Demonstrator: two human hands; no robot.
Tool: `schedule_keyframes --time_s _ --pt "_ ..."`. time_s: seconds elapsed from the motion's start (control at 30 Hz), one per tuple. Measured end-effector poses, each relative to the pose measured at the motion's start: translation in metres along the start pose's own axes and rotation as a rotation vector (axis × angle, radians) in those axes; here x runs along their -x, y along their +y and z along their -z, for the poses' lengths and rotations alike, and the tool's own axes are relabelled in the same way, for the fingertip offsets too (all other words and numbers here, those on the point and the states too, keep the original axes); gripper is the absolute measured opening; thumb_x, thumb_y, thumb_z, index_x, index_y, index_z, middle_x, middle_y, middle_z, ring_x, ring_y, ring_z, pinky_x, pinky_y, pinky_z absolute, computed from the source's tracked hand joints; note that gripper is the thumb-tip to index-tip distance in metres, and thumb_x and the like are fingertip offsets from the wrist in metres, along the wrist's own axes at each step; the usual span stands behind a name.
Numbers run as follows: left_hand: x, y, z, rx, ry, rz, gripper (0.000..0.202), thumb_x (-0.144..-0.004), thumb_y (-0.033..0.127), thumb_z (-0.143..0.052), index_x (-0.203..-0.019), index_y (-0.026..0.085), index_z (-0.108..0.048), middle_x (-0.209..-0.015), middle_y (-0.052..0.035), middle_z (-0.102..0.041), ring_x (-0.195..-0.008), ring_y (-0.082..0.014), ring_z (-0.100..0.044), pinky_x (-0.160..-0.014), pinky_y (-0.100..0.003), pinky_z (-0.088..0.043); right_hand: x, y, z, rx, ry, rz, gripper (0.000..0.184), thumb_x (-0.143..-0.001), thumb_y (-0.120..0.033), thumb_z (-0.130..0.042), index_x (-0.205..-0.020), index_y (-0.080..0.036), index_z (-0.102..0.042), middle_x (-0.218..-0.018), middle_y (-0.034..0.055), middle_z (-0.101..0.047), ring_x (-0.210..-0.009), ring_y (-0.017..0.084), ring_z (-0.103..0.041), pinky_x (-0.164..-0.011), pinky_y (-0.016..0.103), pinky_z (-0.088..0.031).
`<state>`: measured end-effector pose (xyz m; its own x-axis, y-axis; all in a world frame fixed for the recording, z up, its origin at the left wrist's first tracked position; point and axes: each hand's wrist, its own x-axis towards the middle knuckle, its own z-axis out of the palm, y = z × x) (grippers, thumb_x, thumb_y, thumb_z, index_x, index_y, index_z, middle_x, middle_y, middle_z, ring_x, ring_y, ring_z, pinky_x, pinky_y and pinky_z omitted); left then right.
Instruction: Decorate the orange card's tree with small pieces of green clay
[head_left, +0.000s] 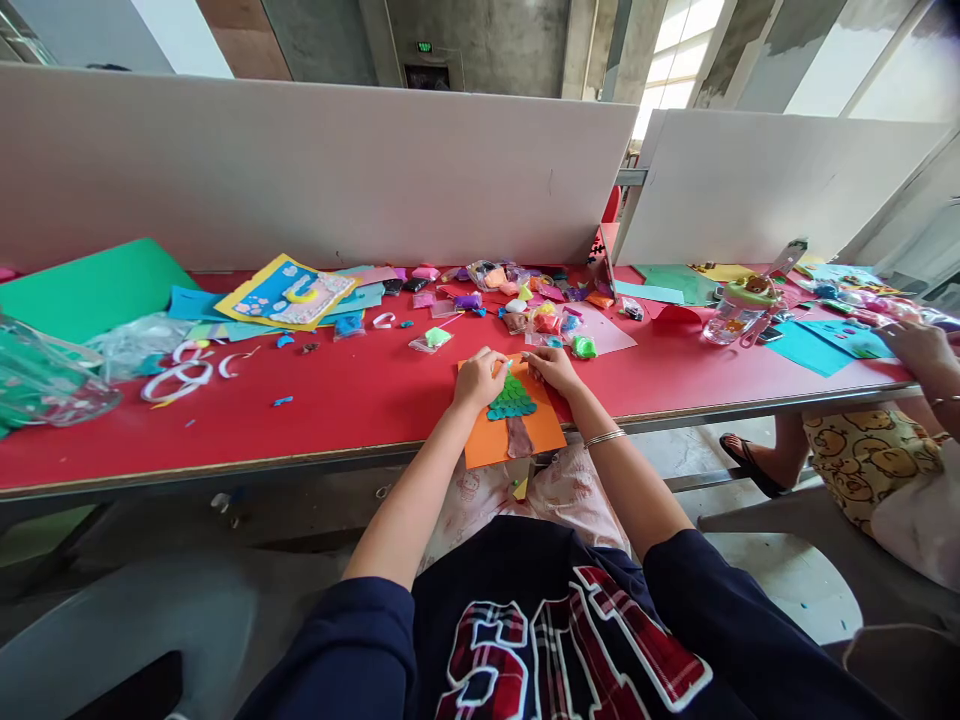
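At the edge of the red surface (375, 390), curling the fingers of left hand (481, 378) and right hand (555, 370) beside the green tree (513, 400) on the overhanging orange card (480, 442), not clearly showing anything gripped, possibly risking smearing from stray pressure or slippage from that overhang.

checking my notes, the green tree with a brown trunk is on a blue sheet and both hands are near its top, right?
No, the head view shows an orange sheet, not blue. The green tree, brown trunk, and left hand and right hand near its top are right.
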<state>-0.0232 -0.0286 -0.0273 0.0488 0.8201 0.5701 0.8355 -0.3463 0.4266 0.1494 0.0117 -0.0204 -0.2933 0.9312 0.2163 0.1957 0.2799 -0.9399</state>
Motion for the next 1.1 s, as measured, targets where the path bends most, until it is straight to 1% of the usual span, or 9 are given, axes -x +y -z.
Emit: schedule_keyframes --time_s 0.1,0.23,0.33,0.43,0.57,0.77,0.87,0.93,1.1 --pt "-0.002 -0.004 -0.003 0.039 0.078 0.054 0.011 -0.092 0.019 -0.05 -0.09 0.019 -0.061 -0.088 -0.0057 -0.064 -0.081 -0.0185 -0.062 -0.068 -0.025 -0.041 -0.002 0.002 -0.002 -0.063 0.051 -0.056 0.039 -0.078 -0.052 -0.062 -0.062 -0.017 -0.053 -0.048 -0.0021 -0.05 -0.044 0.009 -0.047 -0.046 0.023 -0.036" --pt "-0.004 -0.009 -0.006 0.055 0.112 0.108 0.023 -0.097 0.021 -0.039 -0.081 0.02 -0.054 -0.074 -0.0043 -0.061 -0.073 -0.0185 -0.06 -0.063 -0.026 -0.038 -0.003 0.001 -0.002 -0.081 0.025 -0.081 0.037 -0.079 -0.049 -0.062 -0.063 -0.017 -0.055 -0.049 -0.0018 -0.05 -0.044 0.01 -0.047 -0.046 0.024 -0.037" --pt "-0.004 -0.012 -0.005 0.038 0.106 0.07 0.027 -0.097 0.029 -0.045 -0.074 0.019 -0.056 -0.069 -0.003 -0.059 -0.067 -0.0164 -0.057 -0.06 -0.025 -0.035 -0.002 -0.001 -0.002 -0.052 0.033 -0.07 0.035 -0.079 -0.044 -0.064 -0.06 -0.017 -0.053 -0.048 -0.0016 -0.051 -0.045 0.01 -0.048 -0.047 0.024 -0.037" --pt "-0.003 -0.014 -0.004 0.01 0.094 0.037 0.026 -0.09 0.036 -0.058 -0.074 0.018 -0.066 -0.071 -0.0034 -0.06 -0.066 -0.0151 -0.057 -0.058 -0.025 -0.035 -0.001 -0.002 -0.001 -0.03 0.037 -0.075 0.033 -0.079 -0.041 -0.065 -0.059 -0.017 -0.053 -0.048 -0.0018 -0.051 -0.045 0.009 -0.048 -0.047 0.024 -0.037" --pt "-0.003 -0.015 -0.004 -0.005 0.071 0.041 0.021 -0.086 0.036 -0.064 -0.088 0.019 -0.076 -0.071 -0.0038 -0.062 -0.063 -0.0148 -0.057 -0.057 -0.025 -0.036 -0.002 0.0 -0.001 -0.045 0.026 -0.065 0.036 -0.077 -0.045 -0.066 -0.059 -0.017 -0.053 -0.048 -0.0013 -0.052 -0.044 0.01 -0.048 -0.047 0.024 -0.037" --pt "-0.003 -0.016 -0.006 -0.015 0.086 0.013 0.025 -0.089 0.034 -0.059 -0.097 0.019 -0.076 -0.078 -0.0062 -0.066 -0.07 -0.016 -0.061 -0.062 -0.025 -0.041 -0.001 0.001 0.0 -0.091 -0.051 -0.077 0.036 -0.067 -0.049 -0.074 -0.069 -0.015 -0.061 -0.057 0.0016 -0.06 -0.049 0.012 -0.052 -0.05 0.025 -0.041" --pt "-0.002 -0.016 -0.006 -0.029 0.086 0.002 0.027 -0.091 0.034 -0.056 -0.1 0.019 -0.076 -0.078 -0.006 -0.065 -0.069 -0.0155 -0.061 -0.062 -0.025 -0.041 0.001 -0.003 0.001 -0.107 -0.068 -0.05 0.038 -0.068 -0.05 -0.071 -0.077 -0.014 -0.066 -0.064 0.0024 -0.062 -0.052 0.011 -0.051 -0.053 0.026 -0.042" --pt "-0.001 -0.014 -0.005 -0.049 0.076 -0.018 0.028 -0.092 0.035 -0.055 -0.102 0.02 -0.075 -0.073 -0.0047 -0.063 -0.065 -0.0146 -0.059 -0.06 -0.025 -0.04 0.002 -0.003 0.002 -0.091 -0.082 -0.041 0.04 -0.071 -0.054 -0.067 -0.078 -0.014 -0.067 -0.065 0.0018 -0.061 -0.054 0.01 -0.049 -0.053 0.025 -0.04" --pt "0.001 -0.005 -0.005 -0.127 0.037 -0.122 0.026 -0.092 0.036 -0.055 -0.096 0.022 -0.077 -0.068 -0.0037 -0.059 -0.063 -0.0136 -0.055 -0.055 -0.024 -0.033 -0.001 0.002 0.003 -0.055 -0.128 -0.028 0.051 -0.067 -0.065 -0.066 -0.065 -0.014 -0.062 -0.054 -0.0021 -0.049 -0.053 0.009 -0.039 -0.051 0.025 -0.032"
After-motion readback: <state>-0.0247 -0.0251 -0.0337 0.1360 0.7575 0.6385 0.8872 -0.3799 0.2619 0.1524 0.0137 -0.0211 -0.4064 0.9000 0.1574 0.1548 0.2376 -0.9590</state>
